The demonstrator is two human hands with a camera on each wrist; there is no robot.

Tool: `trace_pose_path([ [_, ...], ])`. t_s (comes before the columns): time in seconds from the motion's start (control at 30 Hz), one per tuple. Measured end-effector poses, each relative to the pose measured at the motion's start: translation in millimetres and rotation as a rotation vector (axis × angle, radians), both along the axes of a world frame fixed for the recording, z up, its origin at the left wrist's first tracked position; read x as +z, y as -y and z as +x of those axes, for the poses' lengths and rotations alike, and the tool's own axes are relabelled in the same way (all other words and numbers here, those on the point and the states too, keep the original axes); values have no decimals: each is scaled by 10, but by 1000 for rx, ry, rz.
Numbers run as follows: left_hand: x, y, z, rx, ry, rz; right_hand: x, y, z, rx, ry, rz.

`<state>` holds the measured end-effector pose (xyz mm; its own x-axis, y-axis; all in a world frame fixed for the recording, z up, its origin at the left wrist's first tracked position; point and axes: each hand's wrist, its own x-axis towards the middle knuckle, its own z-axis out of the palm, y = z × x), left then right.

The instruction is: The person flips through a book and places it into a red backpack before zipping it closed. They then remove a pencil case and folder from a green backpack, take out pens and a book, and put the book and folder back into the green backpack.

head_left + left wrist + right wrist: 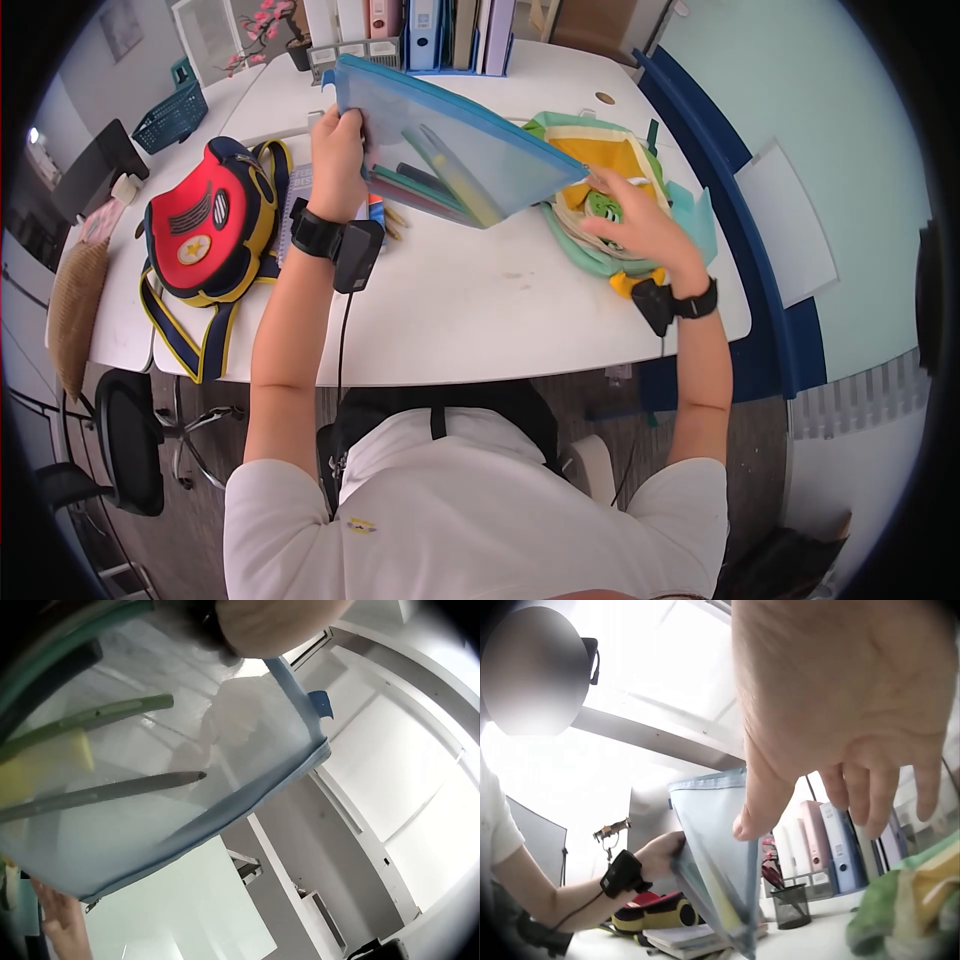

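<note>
A translucent zip pouch (440, 120) with blue edging is raised over the table and tilted down to the right. My left hand (338, 165) grips its left end. Through the clear side show several pens and slim sticks, among them a yellow one (468, 190) and, in the left wrist view, a green pen (124, 711) and a grey pencil (112, 793). My right hand (645, 225) is at the pouch's right corner, fingers extended and thumb apart. In the right wrist view its palm (840, 712) faces the camera, with the thumb overlapping the pouch's edge.
A red and navy backpack (205, 225) lies at the left, beside notebooks (298, 200). A green and yellow cloth bag (590, 140) sits at the right under my right hand. Binders (425, 35) stand at the back; a mesh pen cup (791, 906) is near them.
</note>
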<state>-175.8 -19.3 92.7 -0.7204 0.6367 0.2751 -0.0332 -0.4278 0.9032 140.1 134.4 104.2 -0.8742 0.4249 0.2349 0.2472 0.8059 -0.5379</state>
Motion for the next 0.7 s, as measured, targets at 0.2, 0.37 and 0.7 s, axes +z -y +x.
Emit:
trace_pose_path([
  [0.2, -172, 101, -152, 42, 3, -1, 50, 226, -736, 103, -457, -456],
  [0.37, -34, 143, -138, 641, -695, 60, -39, 105, -1142, 0, -696, -299],
  [0.7, 497, -11, 798, 212, -1272, -234, 119, 441, -1328, -3, -559, 113],
])
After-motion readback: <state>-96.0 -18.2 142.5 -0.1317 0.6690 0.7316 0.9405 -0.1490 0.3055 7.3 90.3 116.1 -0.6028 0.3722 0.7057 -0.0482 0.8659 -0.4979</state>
